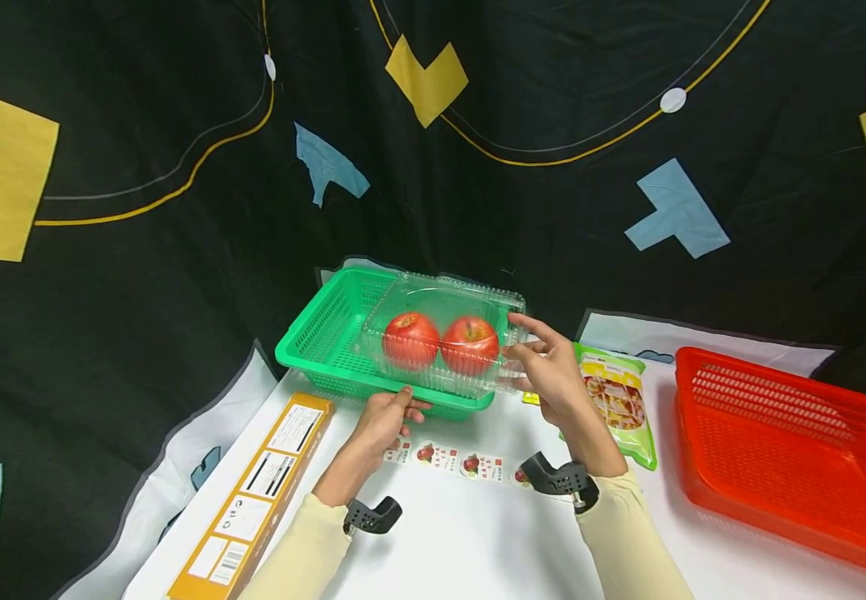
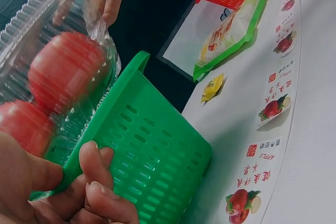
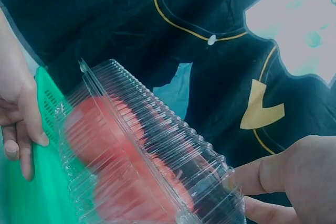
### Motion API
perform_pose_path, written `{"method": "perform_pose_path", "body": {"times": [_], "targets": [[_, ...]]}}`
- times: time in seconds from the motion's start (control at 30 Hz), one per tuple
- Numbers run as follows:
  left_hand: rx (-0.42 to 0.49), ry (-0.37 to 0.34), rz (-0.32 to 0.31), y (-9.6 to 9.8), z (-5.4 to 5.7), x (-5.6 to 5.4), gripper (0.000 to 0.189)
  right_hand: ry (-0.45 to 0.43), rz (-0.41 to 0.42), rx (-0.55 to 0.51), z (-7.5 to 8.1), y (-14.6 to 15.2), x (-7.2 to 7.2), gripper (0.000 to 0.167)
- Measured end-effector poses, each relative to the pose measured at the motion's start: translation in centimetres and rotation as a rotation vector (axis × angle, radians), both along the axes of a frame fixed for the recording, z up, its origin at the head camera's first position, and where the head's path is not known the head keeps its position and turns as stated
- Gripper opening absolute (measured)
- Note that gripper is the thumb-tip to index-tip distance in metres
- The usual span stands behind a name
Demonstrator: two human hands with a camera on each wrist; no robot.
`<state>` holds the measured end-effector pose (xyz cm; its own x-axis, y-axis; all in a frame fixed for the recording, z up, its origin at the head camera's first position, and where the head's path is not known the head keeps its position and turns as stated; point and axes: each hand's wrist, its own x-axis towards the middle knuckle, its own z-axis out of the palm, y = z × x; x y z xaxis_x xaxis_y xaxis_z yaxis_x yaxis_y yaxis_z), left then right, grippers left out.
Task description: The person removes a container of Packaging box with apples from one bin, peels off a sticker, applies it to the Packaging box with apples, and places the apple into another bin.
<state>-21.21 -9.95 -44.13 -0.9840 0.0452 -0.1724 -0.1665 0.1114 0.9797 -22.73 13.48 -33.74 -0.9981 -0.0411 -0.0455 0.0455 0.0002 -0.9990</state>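
A clear plastic clamshell box (image 1: pixel 443 292) with two red apples, a left apple (image 1: pixel 411 340) and a right apple (image 1: pixel 470 344), is over the right part of a green basket (image 1: pixel 320 333). My right hand (image 1: pixel 553 371) holds the box at its right end, thumb and fingers spread along that side. At the basket's front edge, my left hand (image 1: pixel 382 423) grips the rim, thumb on top and fingers beneath, as the left wrist view shows. The basket tilts in that view, its slotted side wall (image 2: pixel 152 150) facing the camera.
A strip of apple stickers (image 1: pixel 443 458) lies in front of the basket. To the left is a long orange box (image 1: pixel 260 492). Right of my right hand are a green food bag (image 1: pixel 616 400) and a red basket (image 1: pixel 778 450). A small yellow packet (image 2: pixel 212 88) lies near the bag.
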Motion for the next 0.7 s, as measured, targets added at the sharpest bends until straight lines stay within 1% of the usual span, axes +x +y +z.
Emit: {"method": "perform_pose_path", "body": {"times": [0.13, 0.4, 0.7], "targets": [[-0.004, 0.001, 0.007, 0.0, 0.0, 0.0, 0.048, 0.000, -0.001, -0.003, 0.1, 0.3, 0.5, 0.052], [-0.024, 0.009, -0.001, 0.0, -0.1, 0.1, 0.047, 0.012, 0.011, 0.002, 0.4, 1.0, 1.9, 0.052], [-0.034, 0.012, 0.008, 0.0, -0.1, 0.1, 0.038, 0.037, 0.024, 0.027, 0.7, 1.8, 3.4, 0.052]]}}
